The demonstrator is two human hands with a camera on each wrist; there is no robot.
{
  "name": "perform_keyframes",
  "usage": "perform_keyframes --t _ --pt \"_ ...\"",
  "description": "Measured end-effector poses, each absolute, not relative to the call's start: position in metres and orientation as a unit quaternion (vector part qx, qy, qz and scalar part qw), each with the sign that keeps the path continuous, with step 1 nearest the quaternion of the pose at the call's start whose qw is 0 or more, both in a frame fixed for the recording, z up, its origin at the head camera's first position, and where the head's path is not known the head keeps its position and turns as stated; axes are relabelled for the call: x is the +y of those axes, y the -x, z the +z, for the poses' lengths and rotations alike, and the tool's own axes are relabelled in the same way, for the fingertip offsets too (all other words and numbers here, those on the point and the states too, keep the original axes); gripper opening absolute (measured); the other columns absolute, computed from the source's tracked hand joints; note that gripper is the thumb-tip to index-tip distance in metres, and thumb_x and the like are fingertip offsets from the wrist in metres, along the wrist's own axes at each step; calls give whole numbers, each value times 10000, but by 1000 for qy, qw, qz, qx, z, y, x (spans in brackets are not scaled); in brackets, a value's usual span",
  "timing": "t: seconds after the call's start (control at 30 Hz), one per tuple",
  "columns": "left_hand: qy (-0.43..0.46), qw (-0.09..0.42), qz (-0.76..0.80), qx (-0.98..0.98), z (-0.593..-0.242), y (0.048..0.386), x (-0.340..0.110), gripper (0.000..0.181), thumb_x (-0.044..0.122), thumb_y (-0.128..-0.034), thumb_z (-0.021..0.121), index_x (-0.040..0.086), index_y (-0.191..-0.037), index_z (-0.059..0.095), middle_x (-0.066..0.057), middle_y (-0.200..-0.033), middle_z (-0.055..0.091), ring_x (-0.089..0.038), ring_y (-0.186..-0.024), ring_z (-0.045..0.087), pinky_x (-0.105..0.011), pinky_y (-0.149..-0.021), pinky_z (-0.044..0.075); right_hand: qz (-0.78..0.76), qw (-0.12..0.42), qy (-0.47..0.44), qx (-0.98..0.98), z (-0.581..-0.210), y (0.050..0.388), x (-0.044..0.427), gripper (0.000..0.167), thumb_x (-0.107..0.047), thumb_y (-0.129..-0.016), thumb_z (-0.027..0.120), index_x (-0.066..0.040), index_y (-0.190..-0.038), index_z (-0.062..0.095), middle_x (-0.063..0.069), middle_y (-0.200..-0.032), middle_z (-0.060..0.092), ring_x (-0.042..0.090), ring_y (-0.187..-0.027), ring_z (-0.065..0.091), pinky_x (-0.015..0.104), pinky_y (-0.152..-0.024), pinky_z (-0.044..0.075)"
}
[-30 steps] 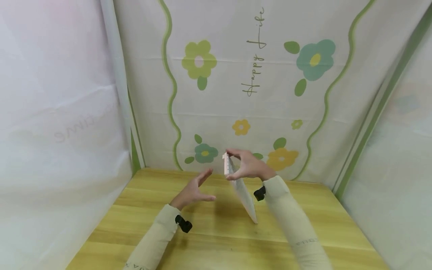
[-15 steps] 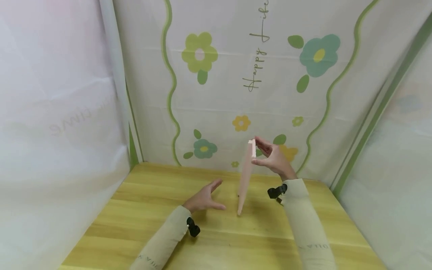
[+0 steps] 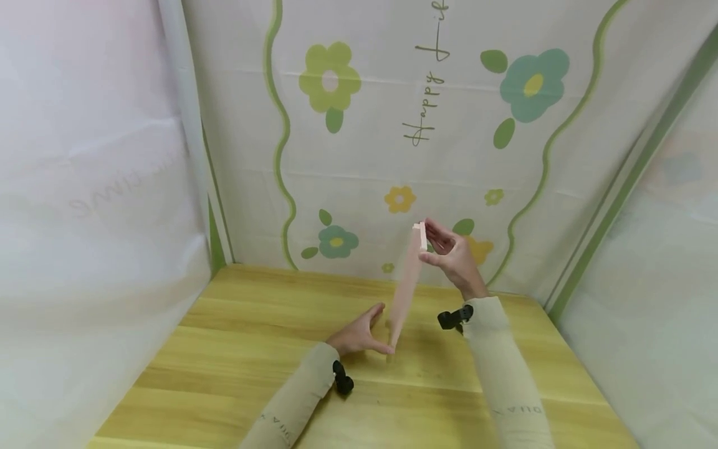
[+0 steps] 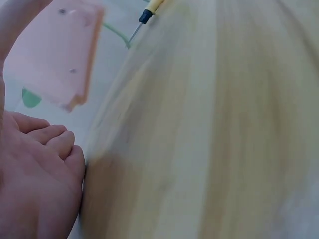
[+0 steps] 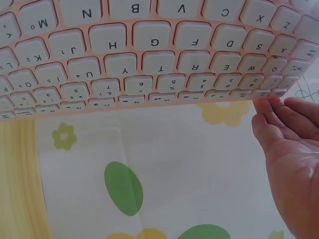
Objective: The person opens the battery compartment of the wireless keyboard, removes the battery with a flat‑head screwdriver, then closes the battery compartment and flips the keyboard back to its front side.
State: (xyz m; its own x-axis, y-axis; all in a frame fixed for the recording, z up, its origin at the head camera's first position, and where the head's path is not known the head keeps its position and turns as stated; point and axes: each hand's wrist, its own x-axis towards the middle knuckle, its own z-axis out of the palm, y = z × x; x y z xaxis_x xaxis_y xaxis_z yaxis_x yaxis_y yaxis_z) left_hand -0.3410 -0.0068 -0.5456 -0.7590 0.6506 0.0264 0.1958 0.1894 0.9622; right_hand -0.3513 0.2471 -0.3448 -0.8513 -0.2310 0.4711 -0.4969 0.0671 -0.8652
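A pink keyboard with white keys stands tilted on end above the table, its plain back towards my left hand. My right hand grips its upper end between thumb and fingers. Rows of keys show in the right wrist view, beside my right fingers. My left hand is at the lower end with thumb and fingers spread apart; the thumb tip is by the keyboard's lower corner, and contact cannot be made out. In the left wrist view the keyboard's back lies beyond my left palm.
The wooden table lies under both hands. A white cloth printed with flowers hangs behind it, and pale sheets flank both sides. A yellow-handled tool with a thin metal shaft shows at the top of the left wrist view.
My right hand has carried the keyboard rightwards and turned it, so its back instead of its keys faces left. My left hand has moved right, to the keyboard's lower end.
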Motion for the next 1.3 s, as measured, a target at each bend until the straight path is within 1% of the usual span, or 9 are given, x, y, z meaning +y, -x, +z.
perform_keyframes --t 0.13,0.3,0.57,0.7,0.87,1.0,1.07,1.2,1.3 --pt "-291 199 596 721 -548 343 -2 1177 188 -878 882 150 -1717 57 -64 -1799 52 -308 -1665 98 -502 -1335 194 659 108 -253 -700 -339 350 242 839 45 -891 795 40 -1610 362 284 -1681 333 377 -1575 350 260 -1223 362" --pt "-301 191 626 694 -550 346 0 1118 102 -867 878 213 -1709 150 -16 -1792 120 -274 -1663 126 -473 -1339 189 670 109 -250 -690 -336 349 241 813 68 -889 767 45 -1602 378 294 -1675 337 360 -1567 375 259 -1221 368" --pt "-295 183 621 703 -549 347 -12 1067 95 -851 888 173 -1688 232 -70 -1769 218 -326 -1644 208 -495 -1322 242 661 105 -248 -700 -341 351 254 800 96 -891 728 52 -1605 369 289 -1670 350 203 -1499 494 184 -1170 419" --pt "-293 178 607 717 -545 350 -30 1088 101 -831 905 145 -1686 234 -100 -1753 254 -347 -1633 237 -511 -1313 258 639 83 -268 -717 -344 348 265 844 72 -902 748 39 -1630 321 291 -1685 318 219 -1534 449 161 -1168 412" --pt "-303 155 567 750 -538 355 -60 1111 124 -794 939 129 -1675 262 -110 -1726 309 -357 -1617 274 -528 -1307 268 588 51 -299 -750 -349 342 283 919 71 -882 783 74 -1636 258 359 -1665 289 222 -1543 437 159 -1168 413" --pt "-293 143 530 783 -533 357 -90 1164 177 -741 982 128 -1668 280 -102 -1724 322 -360 -1617 273 -540 -1305 266 513 32 -319 -797 -356 333 293 988 49 -831 845 107 -1623 256 331 -1673 303 385 -1546 395 202 -1191 394" --pt "-285 133 506 803 -531 358 -104 1194 222 -705 1007 136 -1661 297 -95 -1718 339 -362 -1614 284 -553 -1301 268 468 19 -324 -822 -360 329 295 1044 -6 -803 895 103 -1624 259 291 -1692 295 449 -1546 359 242 -1205 375" --pt "-274 113 455 840 -521 360 -128 1248 311 -639 1039 136 -1649 327 -88 -1696 382 -366 -1594 320 -597 -1287 279 379 -3 -323 -867 -369 319 297 1168 -180 -752 976 56 -1643 259 229 -1710 308 449 -1555 360 395 -1228 358" --pt "-273 103 428 856 -511 361 -140 1263 329 -617 1046 122 -1643 340 -99 -1680 404 -375 -1580 338 -629 -1273 285 324 -6 -324 -889 -377 317 297 1218 -275 -719 1001 41 -1645 274 213 -1676 391 424 -1541 403 511 -1226 354"
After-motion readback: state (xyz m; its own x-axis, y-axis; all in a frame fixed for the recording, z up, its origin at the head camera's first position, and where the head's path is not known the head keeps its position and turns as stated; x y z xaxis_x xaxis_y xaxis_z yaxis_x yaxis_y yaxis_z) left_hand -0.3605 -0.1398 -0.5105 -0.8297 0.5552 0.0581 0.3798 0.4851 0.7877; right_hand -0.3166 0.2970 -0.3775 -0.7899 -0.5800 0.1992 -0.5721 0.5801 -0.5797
